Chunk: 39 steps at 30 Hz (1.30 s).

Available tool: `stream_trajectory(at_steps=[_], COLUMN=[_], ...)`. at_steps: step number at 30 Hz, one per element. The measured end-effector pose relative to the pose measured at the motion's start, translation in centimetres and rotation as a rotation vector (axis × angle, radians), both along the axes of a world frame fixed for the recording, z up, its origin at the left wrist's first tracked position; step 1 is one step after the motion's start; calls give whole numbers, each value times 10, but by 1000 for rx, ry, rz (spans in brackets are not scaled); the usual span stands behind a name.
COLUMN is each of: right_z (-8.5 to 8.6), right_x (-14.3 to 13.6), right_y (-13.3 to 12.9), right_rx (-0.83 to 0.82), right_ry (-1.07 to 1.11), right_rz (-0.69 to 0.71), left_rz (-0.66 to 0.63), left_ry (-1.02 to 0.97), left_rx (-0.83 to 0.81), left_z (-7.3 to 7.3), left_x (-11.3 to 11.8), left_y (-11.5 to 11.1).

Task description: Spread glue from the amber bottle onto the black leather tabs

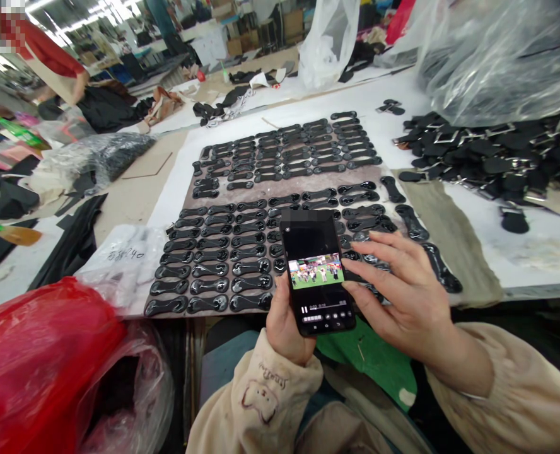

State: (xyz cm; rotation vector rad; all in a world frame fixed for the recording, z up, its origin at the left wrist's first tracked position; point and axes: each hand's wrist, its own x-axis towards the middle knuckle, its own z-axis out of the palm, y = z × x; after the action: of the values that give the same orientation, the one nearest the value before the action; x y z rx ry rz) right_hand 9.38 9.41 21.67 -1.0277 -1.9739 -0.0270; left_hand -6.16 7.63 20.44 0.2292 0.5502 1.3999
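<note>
A black smartphone (315, 239) is in my left hand (284, 321), whose fingers wrap round its lower left side. Its screen plays a video of people on a green field. My right hand (398, 290) is at the phone's right edge, fingers apart, with the thumb and fingertips beside or touching the screen's edge; I cannot tell which. Behind the phone, rows of glossy black strap pieces (251, 284) with rounded ends lie on a brownish board (280, 188). The phone and my right hand hide some of them.
A heap of black straps with metal buckles (478, 148) lies at the right, below a clear plastic bag (502, 57). A red plastic bag (48, 359) fills the lower left. At the back left, a person in a red top (43, 47) stands by dark material.
</note>
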Motion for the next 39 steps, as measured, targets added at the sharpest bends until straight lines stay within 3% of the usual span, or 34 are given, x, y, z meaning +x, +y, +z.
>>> stream_trajectory(at_steps=[39], right_z=[-1], right_x=[0], right_y=[1], right_rx=[-18], right_ry=[-11], right_rz=[-11], left_rz=[25], left_ry=[79], left_rx=[-24], left_z=[1], left_x=[0], left_y=[-1])
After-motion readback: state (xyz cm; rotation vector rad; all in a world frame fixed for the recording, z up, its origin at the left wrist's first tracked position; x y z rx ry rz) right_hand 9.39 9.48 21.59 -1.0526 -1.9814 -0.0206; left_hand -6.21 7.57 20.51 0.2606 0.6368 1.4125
